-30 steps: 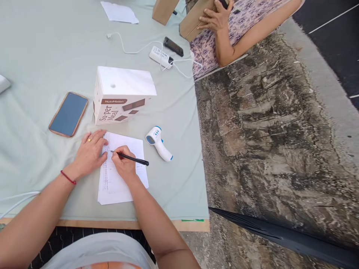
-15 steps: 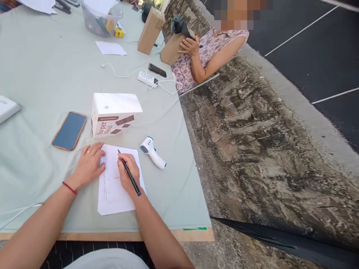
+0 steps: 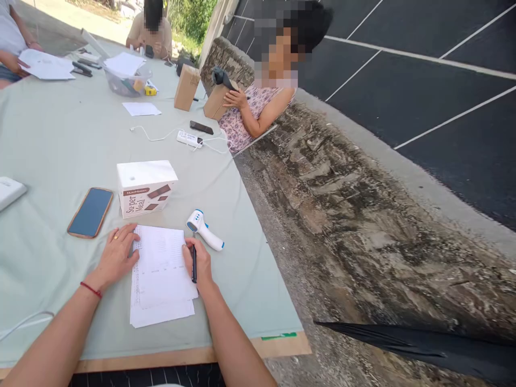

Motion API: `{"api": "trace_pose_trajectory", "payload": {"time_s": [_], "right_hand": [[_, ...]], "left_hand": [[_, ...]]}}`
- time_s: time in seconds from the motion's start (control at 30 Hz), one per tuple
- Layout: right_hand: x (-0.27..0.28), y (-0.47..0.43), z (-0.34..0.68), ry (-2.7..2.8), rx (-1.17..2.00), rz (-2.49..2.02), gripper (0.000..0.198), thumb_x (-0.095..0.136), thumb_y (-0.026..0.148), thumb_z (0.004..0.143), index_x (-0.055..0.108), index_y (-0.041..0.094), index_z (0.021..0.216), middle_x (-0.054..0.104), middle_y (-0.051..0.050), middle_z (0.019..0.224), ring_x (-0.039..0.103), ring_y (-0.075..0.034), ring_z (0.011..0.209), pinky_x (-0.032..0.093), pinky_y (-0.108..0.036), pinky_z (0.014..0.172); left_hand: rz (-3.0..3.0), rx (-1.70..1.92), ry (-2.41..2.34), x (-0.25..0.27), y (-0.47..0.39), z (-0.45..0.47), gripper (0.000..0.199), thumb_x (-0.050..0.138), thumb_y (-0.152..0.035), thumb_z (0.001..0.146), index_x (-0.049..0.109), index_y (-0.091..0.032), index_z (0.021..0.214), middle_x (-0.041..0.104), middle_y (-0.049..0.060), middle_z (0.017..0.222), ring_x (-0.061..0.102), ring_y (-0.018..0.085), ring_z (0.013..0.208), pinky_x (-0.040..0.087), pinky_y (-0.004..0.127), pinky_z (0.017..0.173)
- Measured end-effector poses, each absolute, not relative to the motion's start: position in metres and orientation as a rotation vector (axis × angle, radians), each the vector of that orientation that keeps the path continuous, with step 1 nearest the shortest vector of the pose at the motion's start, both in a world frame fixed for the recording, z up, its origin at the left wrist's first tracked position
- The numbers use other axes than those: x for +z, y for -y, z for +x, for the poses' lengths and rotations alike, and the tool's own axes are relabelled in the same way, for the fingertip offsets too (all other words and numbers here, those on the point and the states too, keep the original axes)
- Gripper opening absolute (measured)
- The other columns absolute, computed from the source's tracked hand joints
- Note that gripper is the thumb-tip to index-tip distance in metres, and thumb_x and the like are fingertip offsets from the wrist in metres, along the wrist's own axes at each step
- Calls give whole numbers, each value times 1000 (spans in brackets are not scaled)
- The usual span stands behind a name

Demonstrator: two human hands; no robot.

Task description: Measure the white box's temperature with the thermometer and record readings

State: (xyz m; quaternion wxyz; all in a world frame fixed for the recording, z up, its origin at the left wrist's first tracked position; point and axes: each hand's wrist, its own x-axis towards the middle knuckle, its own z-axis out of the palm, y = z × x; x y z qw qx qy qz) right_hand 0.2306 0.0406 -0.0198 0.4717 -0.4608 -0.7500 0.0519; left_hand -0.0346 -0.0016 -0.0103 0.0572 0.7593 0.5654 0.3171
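A small stack of printed paper sheets [image 3: 161,269] lies on the cloth-covered table in front of me. My left hand [image 3: 118,251] rests flat with its fingers apart, the fingertips touching the stack's left edge. At the right edge of the sheets, my right hand [image 3: 199,262] holds a black pen [image 3: 194,263] between thumb and fingers. Just beyond that hand lies a white and blue infrared thermometer [image 3: 205,230]. Behind the sheets stands a white box [image 3: 147,188] printed "Super Meal". To the left of the box is a phone [image 3: 91,212] in a brown case.
A white device [image 3: 10,192] sits at the far left. Farther back are a power bank [image 3: 189,138] with a white cable, a clear plastic tub [image 3: 127,83] and a cardboard box [image 3: 186,87]. A person [image 3: 258,115] at the right edge holds another box; two others sit farther off.
The view has tilted up, bringing more people into sight. My right hand has moved with the pen from the middle of the top sheet to its right edge. The left hand stays at the paper.
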Motion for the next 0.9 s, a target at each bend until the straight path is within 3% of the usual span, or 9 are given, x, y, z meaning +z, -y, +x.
{"api": "trace_pose_trajectory", "payload": {"time_s": [0.07, 0.23, 0.47, 0.7, 0.9], "right_hand": [[-23, -44, 227, 1828, 110, -1122, 24, 48, 33, 93, 64, 16, 99, 61, -5, 81, 60, -19, 73, 52, -31, 71], [-26, -47, 225, 1849, 2, -1106, 28, 46, 30, 94, 61, 17, 113, 61, -6, 88, 61, -20, 81, 53, -33, 71], [-17, -41, 222, 1987, -76, -898, 50, 35, 11, 99, 43, 16, 148, 58, -16, 130, 55, -26, 122, 53, -44, 99], [-13, -42, 217, 2146, -85, -774, 48, 32, 7, 101, 56, 19, 140, 62, -12, 127, 53, -25, 125, 49, -46, 105], [-18, -44, 221, 2052, -41, -859, 40, 40, 14, 99, 66, 17, 129, 63, -12, 111, 57, -25, 104, 55, -40, 90]], "left_hand": [[2324, 951, -1709, -10, 1, -37, 24, 39, -21, 90, 54, -19, 108, 47, 14, 150, 43, 29, 142, 31, 60, 116], [2363, 954, -1729, -12, 1, -40, 25, 36, -23, 92, 54, -19, 109, 45, 14, 151, 42, 28, 142, 32, 59, 117], [2331, 996, -1729, -12, 3, -40, 25, 41, -23, 92, 57, -19, 110, 47, 15, 150, 48, 28, 138, 32, 59, 118], [2332, 1016, -1730, -15, 2, -41, 25, 40, -22, 92, 57, -19, 110, 48, 15, 148, 46, 28, 139, 32, 60, 118], [2328, 1027, -1722, -17, 2, -41, 26, 40, -24, 93, 57, -19, 112, 47, 14, 149, 45, 28, 140, 32, 58, 118]]}}
